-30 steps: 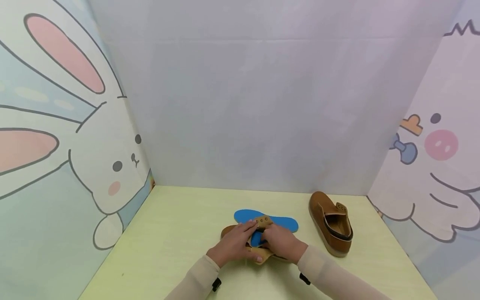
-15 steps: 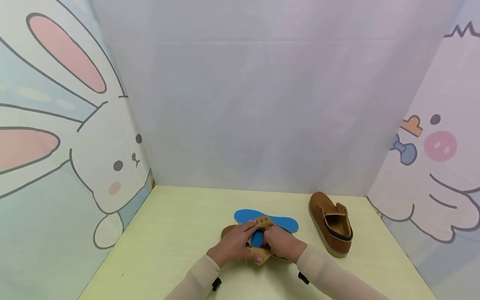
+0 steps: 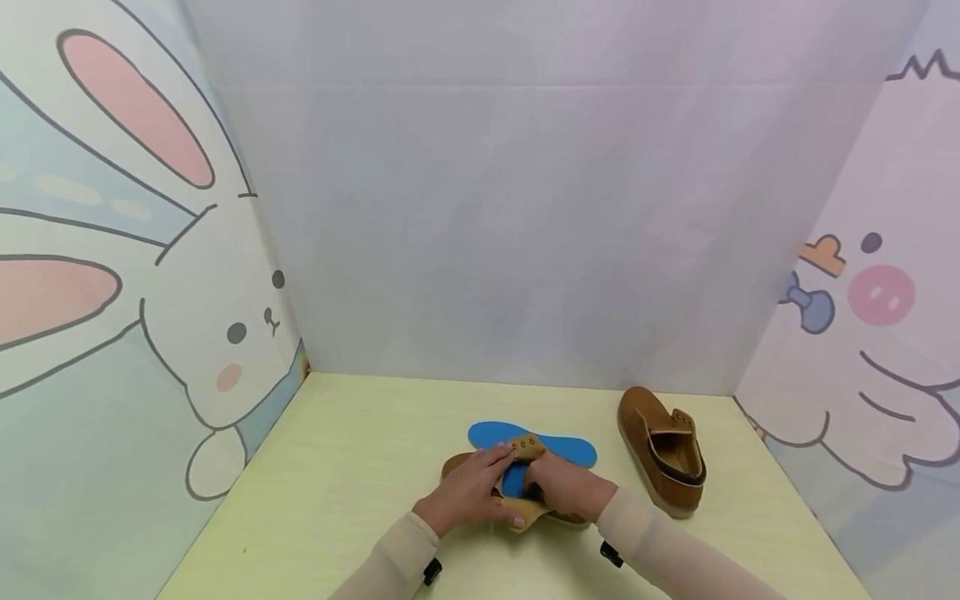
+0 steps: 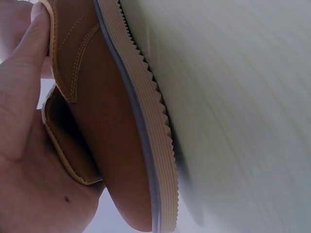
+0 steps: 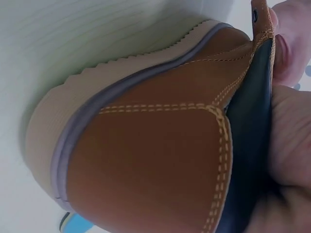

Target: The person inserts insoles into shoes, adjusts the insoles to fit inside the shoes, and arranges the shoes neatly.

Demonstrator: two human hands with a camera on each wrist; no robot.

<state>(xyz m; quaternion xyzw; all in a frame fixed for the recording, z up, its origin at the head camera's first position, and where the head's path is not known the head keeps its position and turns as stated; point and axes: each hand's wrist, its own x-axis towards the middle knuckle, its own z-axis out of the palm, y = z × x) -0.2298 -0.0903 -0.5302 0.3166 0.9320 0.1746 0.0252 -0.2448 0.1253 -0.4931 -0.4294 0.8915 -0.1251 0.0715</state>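
A brown leather shoe [image 3: 456, 462] sits on the table, toe to the left, its eyelet flaps spread apart. My left hand [image 3: 463, 492] holds those flaps, fingers on the far one and thumb by the near one. In the left wrist view, the left thumb [image 4: 29, 60] lies along the edge of the shoe's upper. Within the shoe's opening shows a blue insole [image 3: 514, 482]. My right hand [image 3: 566, 486] reaches into the opening beside that insole; its fingertips are hidden inside. The right wrist view has the shoe's heel [image 5: 150, 150] up close, with stitched seams.
Just behind the shoe lies a second blue insole [image 3: 573, 450], flat on the pale yellow table [image 3: 360, 450]. A matching brown shoe [image 3: 663, 450] stands to the right. Walls with cartoon animals rise at both sides, and a plain pale sheet [image 3: 480, 208] hangs at the back.
My right hand has shifted slightly within the shoe's opening, and a little more of the blue insole shows there. The left hand and the other things have stayed in place.
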